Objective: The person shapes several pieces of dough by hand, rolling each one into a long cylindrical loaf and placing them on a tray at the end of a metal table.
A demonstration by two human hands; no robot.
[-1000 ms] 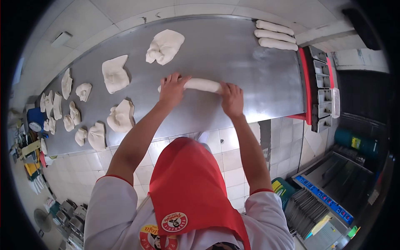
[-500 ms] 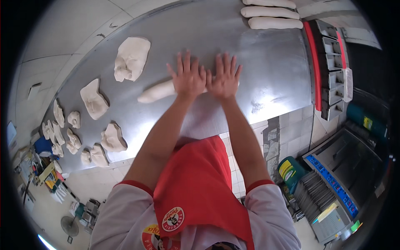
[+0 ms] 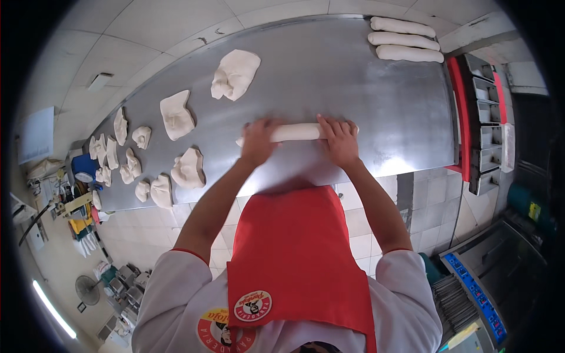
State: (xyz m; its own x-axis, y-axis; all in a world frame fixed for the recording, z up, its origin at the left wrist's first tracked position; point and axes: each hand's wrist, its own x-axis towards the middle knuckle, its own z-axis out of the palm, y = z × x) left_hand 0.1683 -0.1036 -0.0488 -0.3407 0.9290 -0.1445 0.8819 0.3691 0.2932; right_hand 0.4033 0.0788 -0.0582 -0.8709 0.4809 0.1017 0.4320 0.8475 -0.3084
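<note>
A long white dough roll (image 3: 295, 132) lies crosswise on the steel table (image 3: 376, 100). My left hand (image 3: 257, 141) is over its left end, fingers blurred by motion. My right hand (image 3: 340, 138) rests on its right end with fingers apart and slightly bent. Beyond and to the left lies a large flat piece of dough (image 3: 235, 70), with another folded piece (image 3: 176, 115) farther left and a crumpled piece (image 3: 187, 169) nearer the front edge. Several smaller pieces (image 3: 129, 170) are scattered toward the left end. Three finished-looking dough rolls (image 3: 410, 53) lie side by side at the far right corner.
A column of metal tins (image 3: 488, 138) with a red rail (image 3: 456, 112) runs along the table's right end. A machine with a blue control strip (image 3: 474, 297) stands at lower right. Cluttered tools (image 3: 82, 212) and a fan (image 3: 87, 288) are at the left.
Half a second ago both hands were together, flat with fingers spread over the roll's right part; now they are apart toward its two ends, and the roll lies more level in view.
</note>
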